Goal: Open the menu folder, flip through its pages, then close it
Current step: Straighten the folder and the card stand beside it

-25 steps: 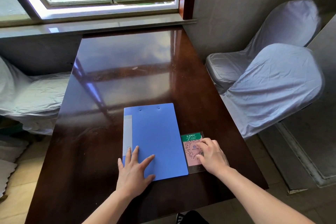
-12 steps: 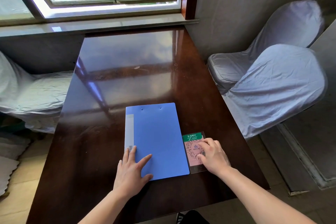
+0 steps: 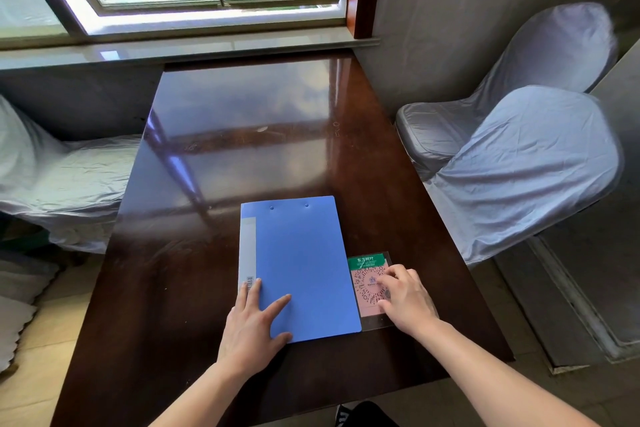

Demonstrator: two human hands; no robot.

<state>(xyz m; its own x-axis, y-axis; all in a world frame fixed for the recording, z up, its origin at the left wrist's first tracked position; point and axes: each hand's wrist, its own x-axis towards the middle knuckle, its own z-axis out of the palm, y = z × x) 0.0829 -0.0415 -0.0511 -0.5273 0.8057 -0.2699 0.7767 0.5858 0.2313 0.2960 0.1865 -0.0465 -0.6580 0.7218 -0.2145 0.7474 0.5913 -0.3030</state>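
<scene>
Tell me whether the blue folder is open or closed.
Closed: the blue folder lies flat, cover down, no pages showing; the left hand rests on it.

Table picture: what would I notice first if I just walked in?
Probably the bright blue folder, lying closed near the front edge of the shiny dark table. The left hand rests flat on its near corner, and the right hand touches a pink and green card right beside it. Grey-covered chairs stand to the right.

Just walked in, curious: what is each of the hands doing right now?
Left hand: open, flat on the closed blue folder, gripping nothing.
Right hand: open, fingertips on the QR card, holding nothing.
</scene>
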